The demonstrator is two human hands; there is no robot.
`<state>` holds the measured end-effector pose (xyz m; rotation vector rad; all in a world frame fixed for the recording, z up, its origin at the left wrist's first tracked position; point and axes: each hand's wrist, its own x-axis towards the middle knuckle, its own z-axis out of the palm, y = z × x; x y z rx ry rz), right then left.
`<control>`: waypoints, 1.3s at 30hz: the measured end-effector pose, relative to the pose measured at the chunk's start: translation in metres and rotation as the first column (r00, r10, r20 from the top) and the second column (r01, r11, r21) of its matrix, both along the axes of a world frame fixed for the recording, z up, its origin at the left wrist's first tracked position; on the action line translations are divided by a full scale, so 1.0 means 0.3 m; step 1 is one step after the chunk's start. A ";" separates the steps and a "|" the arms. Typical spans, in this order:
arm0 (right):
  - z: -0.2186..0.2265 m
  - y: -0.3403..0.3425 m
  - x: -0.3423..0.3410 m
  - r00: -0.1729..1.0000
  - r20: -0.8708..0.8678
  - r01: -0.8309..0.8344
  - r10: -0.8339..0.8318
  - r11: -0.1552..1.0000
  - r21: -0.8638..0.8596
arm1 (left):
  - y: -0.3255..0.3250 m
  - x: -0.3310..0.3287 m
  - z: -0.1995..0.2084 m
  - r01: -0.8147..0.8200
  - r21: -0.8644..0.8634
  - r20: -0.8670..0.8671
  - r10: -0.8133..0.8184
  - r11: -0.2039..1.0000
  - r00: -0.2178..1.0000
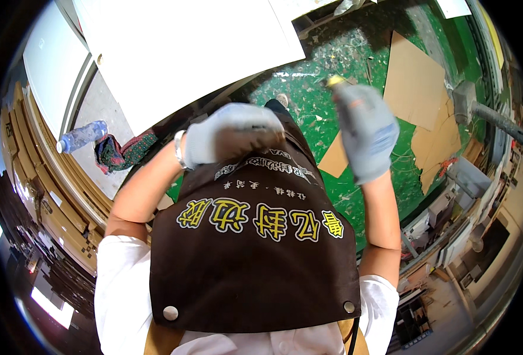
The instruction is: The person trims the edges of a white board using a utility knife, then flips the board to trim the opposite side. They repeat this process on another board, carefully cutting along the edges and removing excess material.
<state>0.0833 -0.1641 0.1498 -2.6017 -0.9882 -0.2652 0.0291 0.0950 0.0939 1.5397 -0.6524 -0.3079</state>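
My left hand (235, 133), in a grey glove with a dark palm, is in front of the dark brown apron (249, 272). Its fingers blur into the apron, so whether they are curled or straight does not show. Out to the right, over the green floor, my right hand (365, 133) wears a similar glove and is closed. From its fingertips sticks a small yellow-ended tool (336, 80), too smeared by motion to name its kind. A large white panel (196, 53) lies beyond both hands, touched by neither.
A plastic bottle (83, 136) and a patterned cloth (122, 152) lie on a grey surface at left. Brown boards (48, 183) are stacked farther left. Cardboard sheets (414, 83) lie on the scuffed green floor (309, 89). A metal bar (501, 123) juts in at right.
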 end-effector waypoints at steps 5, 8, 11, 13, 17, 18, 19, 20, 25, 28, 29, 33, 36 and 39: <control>-0.117 -0.074 0.076 0.709 -0.699 0.500 -0.098 0.768 0.401 | 0.005 0.157 -0.038 -0.365 0.516 0.434 0.130 0.775 0.892; -0.123 -0.079 0.092 0.512 -0.859 0.659 -0.004 0.643 0.390 | -0.104 0.159 -0.091 -0.492 0.594 0.581 0.084 0.636 0.810; -0.198 -0.121 0.126 0.468 -0.883 0.650 0.045 0.659 0.378 | -0.179 0.150 -0.117 -0.556 0.634 0.562 0.175 0.537 0.809; -0.242 -0.143 0.146 0.458 -0.887 0.625 0.058 0.688 0.368 | -0.160 0.130 -0.130 -0.590 0.629 0.554 0.241 0.506 0.797; -0.281 -0.150 0.227 0.542 -0.832 0.378 0.122 0.848 0.371 | 0.067 0.073 -0.117 -0.712 0.620 0.634 0.323 0.329 0.702; -0.265 -0.144 0.248 0.423 -0.892 0.423 0.162 0.835 0.352 | 0.141 0.073 -0.145 -0.768 0.609 0.705 0.309 0.199 0.639; -0.238 -0.131 0.267 0.298 -0.934 0.464 0.199 0.825 0.323 | 0.230 0.085 -0.171 -0.826 0.538 0.815 0.145 0.166 0.560; -0.222 -0.125 0.277 0.174 -0.958 0.510 0.227 0.812 0.285 | 0.296 0.104 -0.179 -0.770 0.634 0.744 0.214 0.073 0.633; -0.209 -0.102 0.301 -0.033 -0.918 0.514 0.394 0.795 0.322 | 0.209 0.344 -0.191 -0.905 0.421 0.792 0.464 0.058 0.398; -0.211 -0.102 0.311 -0.061 -0.938 0.484 0.340 0.832 0.270 | 0.224 0.463 -0.244 -0.943 0.330 0.811 0.499 0.044 0.307; -0.236 -0.115 0.332 -0.042 -0.946 0.453 0.321 0.850 0.269 | 0.204 0.498 -0.251 -0.947 0.310 0.797 0.522 0.079 0.304; -0.243 -0.106 0.420 0.336 -0.916 0.137 0.217 0.951 0.276 | 0.168 0.549 -0.192 -0.796 0.502 0.771 0.242 0.339 0.589; -0.245 -0.052 0.519 0.574 -0.694 -0.322 0.435 0.899 0.297 | 0.165 0.544 -0.224 -0.838 0.440 0.853 0.140 0.322 0.502; -0.257 0.023 0.625 0.541 -0.451 -0.679 0.710 0.685 0.263 | 0.169 0.556 -0.237 -0.866 0.429 0.852 0.203 0.258 0.482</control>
